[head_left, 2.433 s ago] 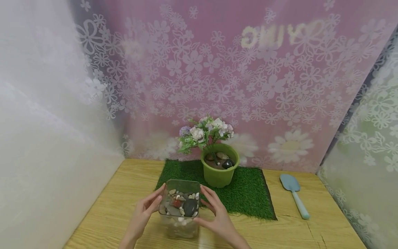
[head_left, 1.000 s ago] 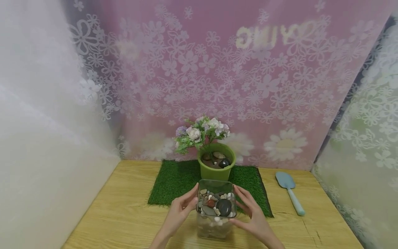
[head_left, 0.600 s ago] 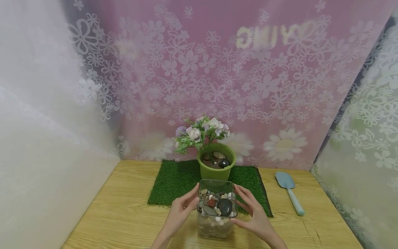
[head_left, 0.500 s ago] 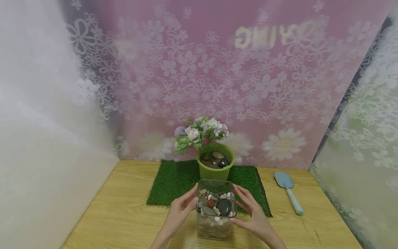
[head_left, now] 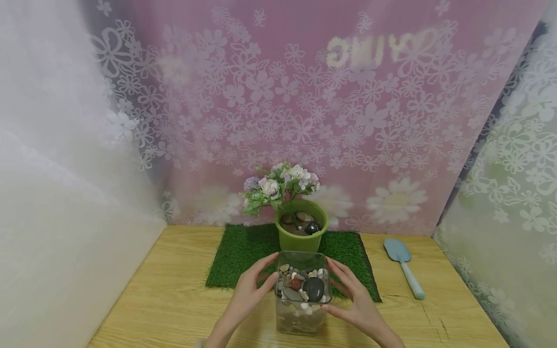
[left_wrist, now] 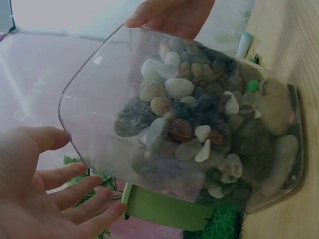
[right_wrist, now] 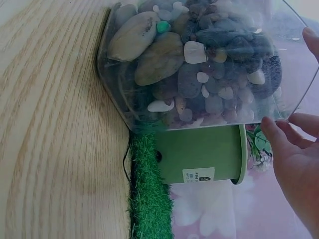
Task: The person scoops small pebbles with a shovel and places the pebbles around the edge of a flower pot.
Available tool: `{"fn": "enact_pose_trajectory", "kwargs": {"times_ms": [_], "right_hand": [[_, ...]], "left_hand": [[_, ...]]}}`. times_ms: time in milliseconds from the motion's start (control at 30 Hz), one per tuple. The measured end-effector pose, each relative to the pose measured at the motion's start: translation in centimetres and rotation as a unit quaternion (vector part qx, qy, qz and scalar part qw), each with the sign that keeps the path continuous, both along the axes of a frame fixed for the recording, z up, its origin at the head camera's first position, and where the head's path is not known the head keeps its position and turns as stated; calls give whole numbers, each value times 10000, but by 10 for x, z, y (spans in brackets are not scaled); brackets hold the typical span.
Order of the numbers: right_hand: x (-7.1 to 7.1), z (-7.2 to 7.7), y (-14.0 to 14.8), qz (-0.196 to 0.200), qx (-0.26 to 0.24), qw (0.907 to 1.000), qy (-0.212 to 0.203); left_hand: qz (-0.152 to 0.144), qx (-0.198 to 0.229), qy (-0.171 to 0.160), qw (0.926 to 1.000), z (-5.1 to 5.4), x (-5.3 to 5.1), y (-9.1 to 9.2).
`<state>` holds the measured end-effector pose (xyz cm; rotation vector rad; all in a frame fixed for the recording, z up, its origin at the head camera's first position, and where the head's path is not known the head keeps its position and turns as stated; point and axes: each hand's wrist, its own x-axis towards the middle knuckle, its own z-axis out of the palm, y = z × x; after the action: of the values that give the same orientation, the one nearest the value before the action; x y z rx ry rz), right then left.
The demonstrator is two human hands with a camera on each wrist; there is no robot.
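Observation:
A clear square-rimmed container [head_left: 300, 319] filled with mixed pebbles stands upright on the wooden table, at the bottom middle of the head view. A large black stone [head_left: 314, 289] and a small red stone [head_left: 295, 283] lie on top. My left hand [head_left: 247, 287] is at its left side; in the left wrist view the thumb touches the rim and the fingers are spread loosely. On the opposite side, my right hand [head_left: 354, 297] holds the rim, thumb at the near corner and fingertips at the far one.
Behind the container is a green flowerpot [head_left: 300, 242] with white and purple flowers [head_left: 283, 183] and a few stones. It stands on an artificial grass mat [head_left: 239, 263]. A light blue trowel [head_left: 404, 268] lies on the table [head_left: 169, 290] at the right.
Since the earliest frame, both hands have carried the container to the right, in front of the flowerpot. In the last half second my left fingers have loosened slightly; the container stays put.

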<state>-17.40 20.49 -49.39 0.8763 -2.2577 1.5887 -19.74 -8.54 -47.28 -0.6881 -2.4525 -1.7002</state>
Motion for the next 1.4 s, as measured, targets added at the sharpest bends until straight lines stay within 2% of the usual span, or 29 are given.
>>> {"fn": "enact_pose_trajectory", "kwargs": {"times_ms": [133, 267, 433, 567, 667, 767, 833, 1000, 1100, 1167, 1300, 1400], "right_hand": [[1, 1, 0, -71, 117, 9999, 1], [2, 2, 0, -168, 277, 9995, 62], [2, 2, 0, -282, 493, 9981, 245], [2, 3, 2, -487, 788, 9947, 450], [2, 4, 5, -705, 1197, 9875, 739], [3, 6, 13, -936, 1483, 9805, 887], [1, 8, 21, -1089, 1499, 9794, 808], [-10, 12, 52, -1439, 990, 9841, 325], [-18, 14, 73, -1688, 745, 9826, 232], [-23, 14, 87, -1895, 722, 9790, 225], [-34, 8, 115, -2381, 1001, 9655, 337], [-44, 0, 136, -2716, 1379, 9516, 422]], "left_hand": [[209, -608, 623, 9960, 9, -3, 7], [319, -1388, 1201, 9825, 15, -5, 15], [240, -2171, 1348, 9665, 14, -7, 17], [239, -2525, 1579, 9543, 9, -8, 15], [304, -2747, 1681, 9462, 7, -8, 13], [331, -2809, 1714, 9437, 5, -8, 10], [316, -2811, 1719, 9436, 4, -8, 8], [241, -2732, 1681, 9469, 5, -9, 4], [213, -2702, 1656, 9482, 5, -9, 4], [212, -2713, 1654, 9479, 5, -9, 4], [279, -2775, 1654, 9460, 6, -7, 6], [325, -2775, 1664, 9456, 6, -6, 8]]}}
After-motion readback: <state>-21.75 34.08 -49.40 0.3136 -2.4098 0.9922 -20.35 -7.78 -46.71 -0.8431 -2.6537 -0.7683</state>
